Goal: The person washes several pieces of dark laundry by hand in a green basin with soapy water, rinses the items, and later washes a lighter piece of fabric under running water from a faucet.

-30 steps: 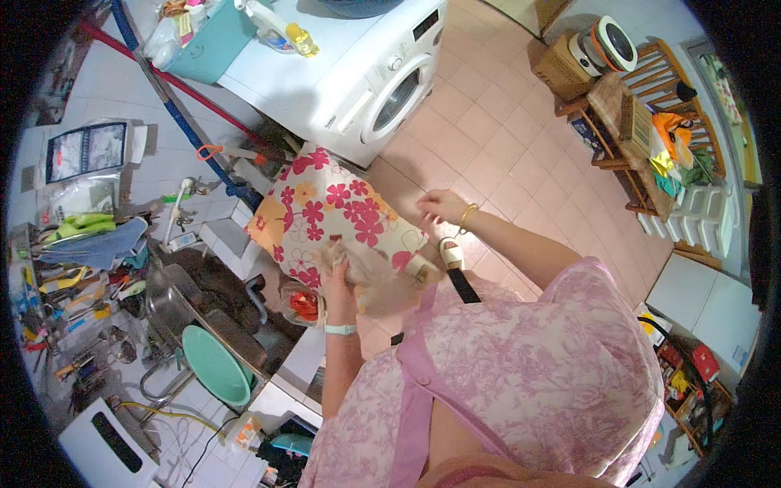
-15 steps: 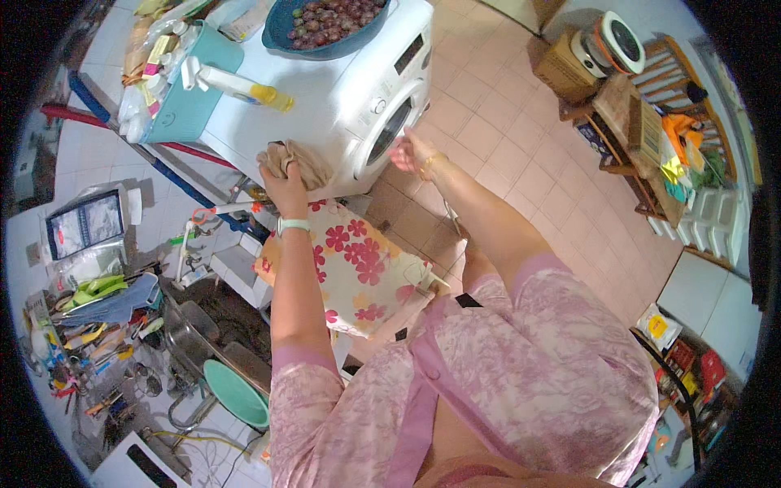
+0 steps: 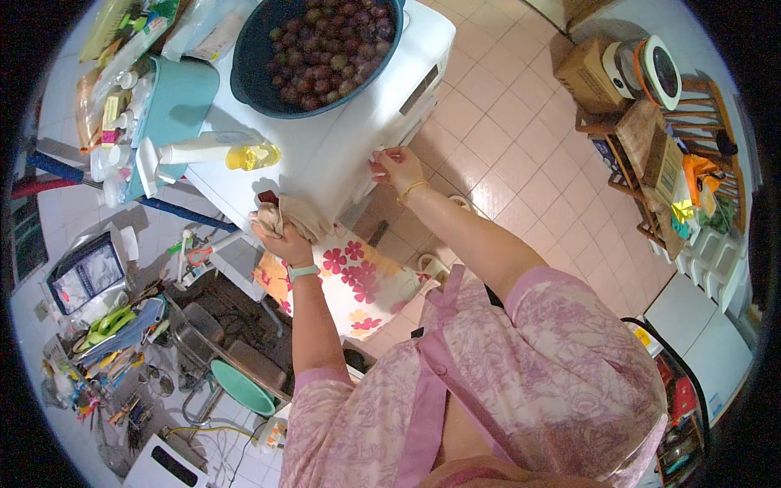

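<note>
My left hand [image 3: 282,242] is closed around a crumpled beige cloth [image 3: 303,218] at the near edge of a white washing machine [image 3: 317,154]. A small dark red patch shows at the cloth's top. My right hand [image 3: 397,169] is beside the machine's front edge, fingers loosely bent and apart, with nothing visible in them. On the machine top, a spray bottle [image 3: 215,154] with yellow liquid stands left of the cloth. Beyond it is a dark blue basin [image 3: 248,81] full of grapes [image 3: 329,57]. A white cloth with red flowers [image 3: 350,272] spreads below my hands.
A teal bin [image 3: 179,102] packed with bottles stands at the machine's left. A sink [image 3: 199,325] and a green basin [image 3: 242,388] are at lower left. At right, a wooden chair [image 3: 716,122] and a cardboard box [image 3: 590,77] stand on the tiled floor [image 3: 521,154].
The view has shifted closer to the machine, bringing the grape basin more fully in. My left hand still grips the cloth, now nearer the machine's edge. My right hand's fingers are more bent.
</note>
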`<action>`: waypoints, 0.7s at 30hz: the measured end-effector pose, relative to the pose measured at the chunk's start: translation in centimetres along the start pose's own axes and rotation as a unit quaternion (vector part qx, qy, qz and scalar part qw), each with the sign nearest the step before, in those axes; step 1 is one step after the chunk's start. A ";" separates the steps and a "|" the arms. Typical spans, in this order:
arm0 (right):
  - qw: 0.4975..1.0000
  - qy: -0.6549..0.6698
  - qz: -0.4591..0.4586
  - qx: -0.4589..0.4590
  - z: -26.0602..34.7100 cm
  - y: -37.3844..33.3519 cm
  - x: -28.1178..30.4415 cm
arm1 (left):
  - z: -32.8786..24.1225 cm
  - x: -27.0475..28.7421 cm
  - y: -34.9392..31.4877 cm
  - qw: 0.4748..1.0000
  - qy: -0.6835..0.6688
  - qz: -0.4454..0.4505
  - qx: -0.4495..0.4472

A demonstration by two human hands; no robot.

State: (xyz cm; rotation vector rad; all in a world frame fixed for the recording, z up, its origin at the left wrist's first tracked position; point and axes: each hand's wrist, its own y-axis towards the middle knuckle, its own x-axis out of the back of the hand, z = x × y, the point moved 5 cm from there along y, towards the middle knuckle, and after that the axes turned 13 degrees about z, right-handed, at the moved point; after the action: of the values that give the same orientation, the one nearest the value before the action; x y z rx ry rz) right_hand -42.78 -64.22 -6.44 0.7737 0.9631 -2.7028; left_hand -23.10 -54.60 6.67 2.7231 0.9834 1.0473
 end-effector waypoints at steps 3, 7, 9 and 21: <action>0.958 -0.268 0.017 0.104 1.5 -0.9 -0.2 | 0.6 0.7 -0.6 1.000 0.020 -0.014 0.004; 0.805 -0.532 0.030 0.261 3.5 -1.6 -0.9 | -0.8 0.4 -0.5 0.999 0.002 -0.033 -0.022; 0.753 -0.569 0.009 0.331 3.7 -1.6 -1.1 | -0.8 0.5 -0.1 0.999 0.033 -0.011 -0.041; 0.895 -0.409 -0.036 0.173 3.4 -0.5 0.5 | 0.5 0.0 0.8 0.999 -0.026 0.012 -0.035</action>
State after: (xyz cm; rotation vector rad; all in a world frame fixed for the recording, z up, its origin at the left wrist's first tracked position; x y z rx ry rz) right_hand -44.75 -65.90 -4.19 -0.3933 0.3117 -2.8359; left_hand -22.39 -55.14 6.54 2.6981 0.8909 0.9900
